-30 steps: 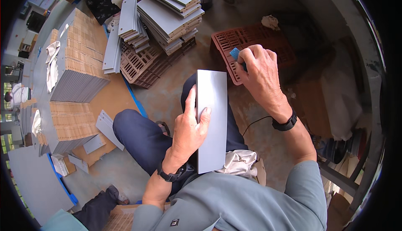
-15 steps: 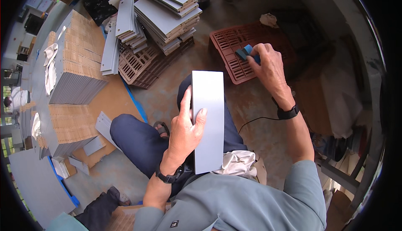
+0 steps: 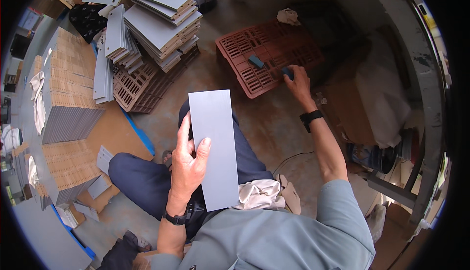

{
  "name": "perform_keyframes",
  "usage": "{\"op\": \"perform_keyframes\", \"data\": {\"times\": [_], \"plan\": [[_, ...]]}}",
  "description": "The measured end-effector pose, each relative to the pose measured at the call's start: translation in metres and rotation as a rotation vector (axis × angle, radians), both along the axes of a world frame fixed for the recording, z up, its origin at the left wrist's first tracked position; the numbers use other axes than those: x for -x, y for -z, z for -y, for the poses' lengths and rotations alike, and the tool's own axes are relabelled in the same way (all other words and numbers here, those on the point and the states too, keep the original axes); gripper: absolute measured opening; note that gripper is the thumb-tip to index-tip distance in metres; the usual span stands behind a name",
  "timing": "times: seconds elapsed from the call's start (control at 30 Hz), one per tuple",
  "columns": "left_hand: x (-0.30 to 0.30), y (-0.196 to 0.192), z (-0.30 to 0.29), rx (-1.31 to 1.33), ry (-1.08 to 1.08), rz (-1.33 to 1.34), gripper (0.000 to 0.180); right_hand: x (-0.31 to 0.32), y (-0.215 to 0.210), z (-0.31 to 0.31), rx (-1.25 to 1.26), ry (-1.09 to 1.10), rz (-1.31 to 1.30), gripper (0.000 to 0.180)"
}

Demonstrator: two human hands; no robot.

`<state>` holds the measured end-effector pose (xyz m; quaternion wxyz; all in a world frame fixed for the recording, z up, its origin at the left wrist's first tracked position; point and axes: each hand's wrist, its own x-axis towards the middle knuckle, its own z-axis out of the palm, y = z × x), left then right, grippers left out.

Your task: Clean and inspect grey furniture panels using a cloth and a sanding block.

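The left hand was holding a grey rectangular panel above the person's lap, over the dark blue trousers. The thumb lay on the face of the panel and the fingers curled around its left long edge, near the middle of its length. The panel looked thin, flat and stiff, because it kept straight although it was supported on one side only. It seemed light enough for one hand. Its surface looked smooth and matt, so it might slip if the grip were loose; a hold across the long edge near the middle, as here, seemed the most balanced place.

The long axis of the panel ran almost from the person's body outward, with the far short end pointing away toward the floor and the near end low beside a pale cloth on the lap. The broad face was turned up to the camera.

The right hand was stretched out to a red plastic pallet and closed on a small blue block. A second blue block lay nearby on the pallet. Stacks of similar grey panels stood farther away on another pallet.
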<state>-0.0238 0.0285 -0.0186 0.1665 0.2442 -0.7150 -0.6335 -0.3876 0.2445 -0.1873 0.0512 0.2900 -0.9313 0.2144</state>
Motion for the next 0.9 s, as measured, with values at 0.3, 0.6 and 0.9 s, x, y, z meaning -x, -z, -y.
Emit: {"op": "perform_keyframes", "data": {"times": [0.3,0.6,0.9], "plan": [[0.0,-0.013,0.001,-0.169,0.038,0.05,0.066,0.013,0.02,0.025,-0.045,-0.033,0.107,0.041],[-0.024,-0.006,0.024,-0.175,-0.094,-0.064,0.04,-0.164,-0.184,0.038,0.226,-1.006,0.542,0.038],[-0.036,0.015,0.031,-0.094,-0.178,-0.067,0.036,-0.256,-0.182,-0.002,-0.236,-1.229,0.419,0.045]]}}
